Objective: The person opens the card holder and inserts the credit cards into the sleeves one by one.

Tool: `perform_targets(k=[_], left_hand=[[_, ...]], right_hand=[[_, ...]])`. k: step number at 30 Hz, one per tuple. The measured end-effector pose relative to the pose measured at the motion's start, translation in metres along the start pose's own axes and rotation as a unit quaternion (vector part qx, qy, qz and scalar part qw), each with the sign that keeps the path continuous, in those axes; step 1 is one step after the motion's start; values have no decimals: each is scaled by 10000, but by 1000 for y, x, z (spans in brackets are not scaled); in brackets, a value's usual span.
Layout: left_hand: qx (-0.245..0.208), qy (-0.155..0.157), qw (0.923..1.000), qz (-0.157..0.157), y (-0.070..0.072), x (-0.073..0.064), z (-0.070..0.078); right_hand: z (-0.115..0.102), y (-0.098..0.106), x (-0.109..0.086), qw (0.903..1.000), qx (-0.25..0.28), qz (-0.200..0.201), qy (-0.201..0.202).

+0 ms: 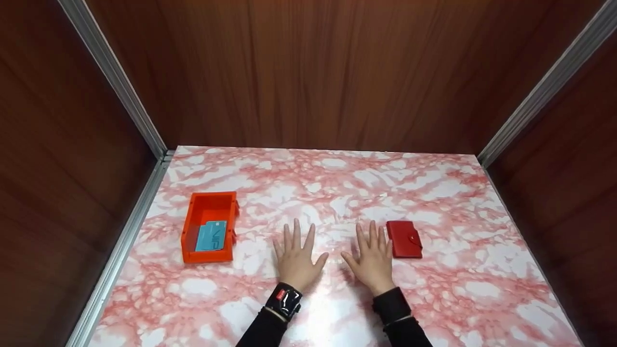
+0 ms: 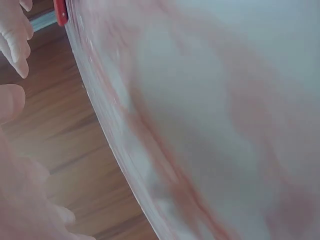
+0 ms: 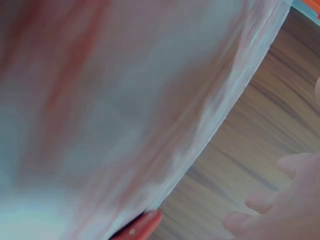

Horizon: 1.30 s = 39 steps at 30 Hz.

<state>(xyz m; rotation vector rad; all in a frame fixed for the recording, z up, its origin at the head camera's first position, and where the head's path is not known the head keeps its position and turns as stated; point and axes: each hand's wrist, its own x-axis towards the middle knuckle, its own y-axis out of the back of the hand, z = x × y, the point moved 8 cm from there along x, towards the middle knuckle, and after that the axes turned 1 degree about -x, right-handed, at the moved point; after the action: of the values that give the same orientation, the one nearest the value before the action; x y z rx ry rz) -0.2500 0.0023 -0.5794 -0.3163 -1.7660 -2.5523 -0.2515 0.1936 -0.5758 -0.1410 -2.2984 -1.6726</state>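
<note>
Palm down with fingers spread, my left hand [image 1: 297,262] is over the middle of the table and holds nothing. My right hand [image 1: 373,262] lies the same way to its right, its fingers straight. Just right of that hand sits a red card holder [image 1: 404,239] with a small strap and snap; the little finger is close to its left edge, and I cannot tell if they touch. Left of my left hand stands an orange plastic bin [image 1: 187,241] with blue cards [image 1: 210,236] inside, the top one bearing large letters. In the left wrist view, parts of the left hand [image 2: 25,190] show.
The table [image 1: 308,183] has a red and white marbled top. Brown wood-look panels [image 1: 308,72] rise at its back and both sides, with metal rails [image 1: 120,91] at the corners. Black bands [image 1: 284,301] circle both wrists.
</note>
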Motion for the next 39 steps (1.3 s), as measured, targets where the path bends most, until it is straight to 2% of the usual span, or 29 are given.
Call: perform_targets(k=[9, 15, 23, 27, 31, 39], left_hand=[[-146, -351, 9983, -443, -21, 18, 55], [-330, -588, 9961, -567, -39, 27, 92], [-577, -502, 9935, -847, -63, 40, 124], [-849, -452, 9907, -964, -72, 45, 136], [-1115, -564, 9881, -901, -77, 47, 150], [-1160, -865, 9884, -469, -80, 48, 173]], right_hand=[[56, 21, -1, 9987, -36, -131, -496], [93, 31, 0, 9967, 4, -144, -796], [130, 33, 6, 9907, 72, -549, -1243], [142, 30, 7, 9870, 97, -730, -1429], [149, 30, 8, 9852, 154, -744, -1535], [155, 31, 9, 9847, 177, -751, -1565]])
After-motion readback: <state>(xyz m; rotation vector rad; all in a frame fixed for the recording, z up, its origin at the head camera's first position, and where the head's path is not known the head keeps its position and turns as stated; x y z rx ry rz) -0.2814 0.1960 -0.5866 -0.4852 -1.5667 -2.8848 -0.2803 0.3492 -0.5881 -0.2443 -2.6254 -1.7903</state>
